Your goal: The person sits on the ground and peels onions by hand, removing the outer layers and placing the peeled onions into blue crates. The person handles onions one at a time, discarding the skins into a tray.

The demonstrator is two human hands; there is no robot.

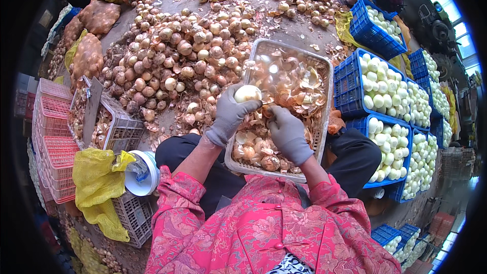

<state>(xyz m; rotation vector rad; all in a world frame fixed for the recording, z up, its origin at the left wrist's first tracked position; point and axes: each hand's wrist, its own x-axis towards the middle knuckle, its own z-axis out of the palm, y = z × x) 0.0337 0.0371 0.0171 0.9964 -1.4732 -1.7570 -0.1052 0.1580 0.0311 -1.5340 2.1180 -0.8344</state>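
Note:
My left hand [234, 112], in a grey glove, holds a pale, peeled-looking onion [248, 94] above the left side of a whitish plastic crate [330, 83]. Just to its right, my right hand [285, 127], gloved alike, has its thumb and fingers drawn together near a small brown-orange piece [268, 109]; whether it grips that piece or a tool, I cannot tell. The crate lies across my lap, tilted in view, with loose onion skins [304, 80] over most of it and several brown onions [270, 162] at its near end.
Unpeeled onions [182, 49] are heaped on the floor ahead. Blue crates [344, 80] of peeled onions stand at the right. At the left are red crates [59, 152], a white bucket [141, 182], a yellow mesh sack [95, 186] and a crate of skins [123, 121]. Two other people sit at the far corners.

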